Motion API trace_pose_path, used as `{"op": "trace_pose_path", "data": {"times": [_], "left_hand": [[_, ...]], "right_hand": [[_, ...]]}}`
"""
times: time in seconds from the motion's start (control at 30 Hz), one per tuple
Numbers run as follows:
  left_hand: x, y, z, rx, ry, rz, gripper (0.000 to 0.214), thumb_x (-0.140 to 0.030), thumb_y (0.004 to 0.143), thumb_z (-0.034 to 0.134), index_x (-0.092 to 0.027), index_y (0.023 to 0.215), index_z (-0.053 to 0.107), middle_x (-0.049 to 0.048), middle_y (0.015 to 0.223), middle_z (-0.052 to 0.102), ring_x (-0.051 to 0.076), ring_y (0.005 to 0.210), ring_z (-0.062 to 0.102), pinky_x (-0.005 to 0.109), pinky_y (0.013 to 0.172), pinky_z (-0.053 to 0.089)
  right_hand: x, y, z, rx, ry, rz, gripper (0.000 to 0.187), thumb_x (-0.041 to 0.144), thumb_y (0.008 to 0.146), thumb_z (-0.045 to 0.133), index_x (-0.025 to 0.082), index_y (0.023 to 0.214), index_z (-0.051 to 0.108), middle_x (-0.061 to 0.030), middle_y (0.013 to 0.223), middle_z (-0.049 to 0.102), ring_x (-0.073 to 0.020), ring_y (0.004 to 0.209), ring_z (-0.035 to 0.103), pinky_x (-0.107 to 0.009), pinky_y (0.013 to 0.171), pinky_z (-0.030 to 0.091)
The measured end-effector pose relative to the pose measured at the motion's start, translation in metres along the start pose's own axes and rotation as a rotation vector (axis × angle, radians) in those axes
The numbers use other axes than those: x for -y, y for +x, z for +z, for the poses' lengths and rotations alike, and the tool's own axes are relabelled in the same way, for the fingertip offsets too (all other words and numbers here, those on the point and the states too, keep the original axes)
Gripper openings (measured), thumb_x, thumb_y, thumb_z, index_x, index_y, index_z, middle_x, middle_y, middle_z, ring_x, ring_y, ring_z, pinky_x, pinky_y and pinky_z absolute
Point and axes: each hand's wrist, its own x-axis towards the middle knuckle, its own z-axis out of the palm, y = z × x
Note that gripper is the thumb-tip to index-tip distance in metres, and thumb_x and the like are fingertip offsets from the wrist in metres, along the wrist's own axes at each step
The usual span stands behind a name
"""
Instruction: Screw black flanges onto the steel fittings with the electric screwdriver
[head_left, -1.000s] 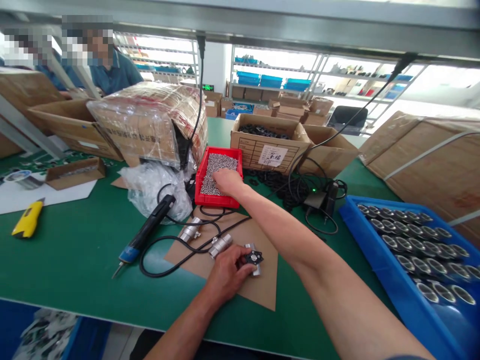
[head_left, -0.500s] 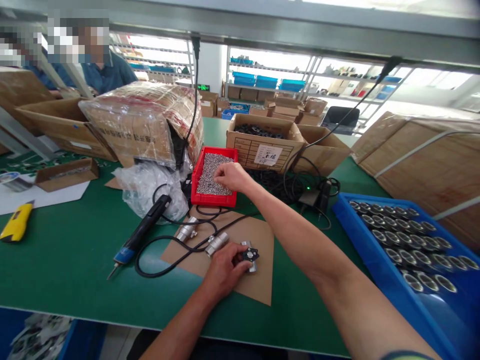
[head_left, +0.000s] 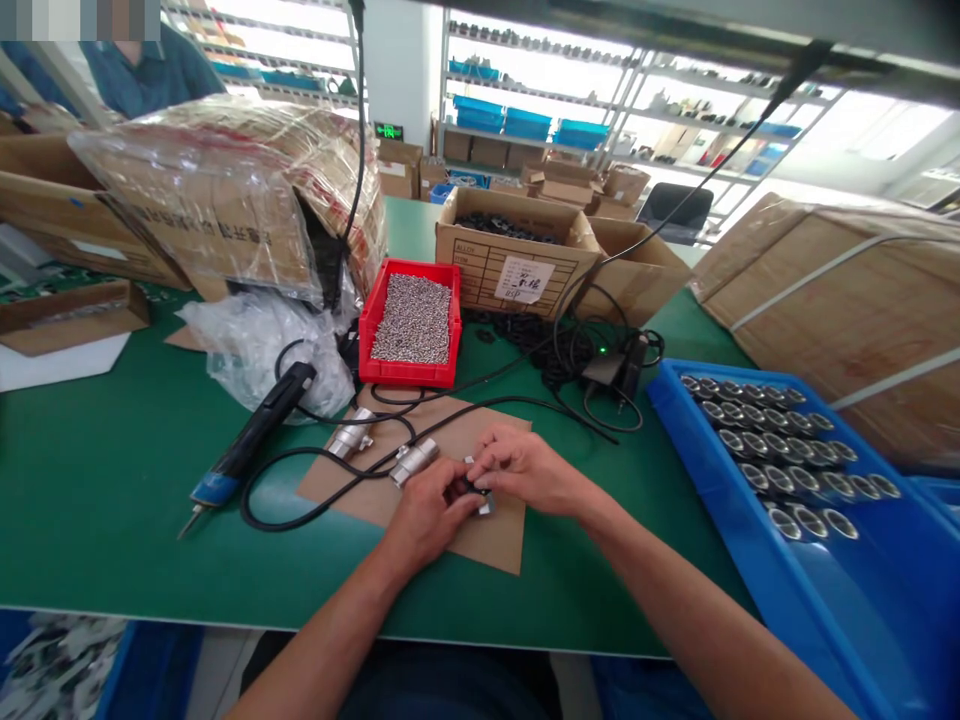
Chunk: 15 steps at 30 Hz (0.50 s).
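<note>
My left hand is closed around a small metal fitting with a black plate on top, held over a brown cardboard sheet. Above that plate, my right hand has its fingertips pinched together; whatever is between them is too small or hidden to tell. Two silver cylindrical fittings lie to the left of my hands, a black cable crossing by them. Farther back stands a red bin full of tiny shiny metal pieces. An electric screwdriver with a blue collar rests at the left.
On the right, a blue tray holds rows of metal rings. Behind are an open carton of black parts, tangled black cables and a plastic-wrapped box. Clear plastic film lies near the screwdriver. A co-worker's sleeve shows far left.
My right hand has come out of the red bin and down to the fitting in my left hand. The left hand keeps its hold. The view has tilted and shifted somewhat.
</note>
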Motion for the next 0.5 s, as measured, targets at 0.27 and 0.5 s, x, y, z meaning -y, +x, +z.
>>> {"op": "trace_pose_path", "data": {"times": [0.27, 0.5], "left_hand": [[-0.002, 0.000, 0.000, 0.006, -0.004, -0.005, 0.020, -0.025, 0.080, 0.068, -0.022, 0.100, 0.067, -0.0021, 0.079, 0.061, 0.013, 0.069, 0.054, 0.025, 0.067, 0.041], [0.003, 0.000, 0.002, 0.001, 0.002, 0.011, 0.022, -0.026, 0.081, 0.068, -0.022, 0.102, 0.067, -0.0013, 0.082, 0.063, 0.014, 0.073, 0.056, 0.026, 0.069, 0.043]], "right_hand": [[-0.015, -0.006, 0.021, -0.102, 0.268, 0.160, 0.010, 0.020, 0.072, 0.071, 0.018, 0.082, 0.068, -0.0068, 0.110, 0.060, -0.0209, 0.105, 0.058, -0.039, 0.097, 0.042], [-0.005, -0.005, 0.041, -0.222, 0.630, 0.467, 0.026, 0.025, 0.063, 0.069, 0.019, 0.083, 0.054, -0.0044, 0.104, 0.061, -0.0170, 0.088, 0.059, -0.030, 0.073, 0.046]]}}
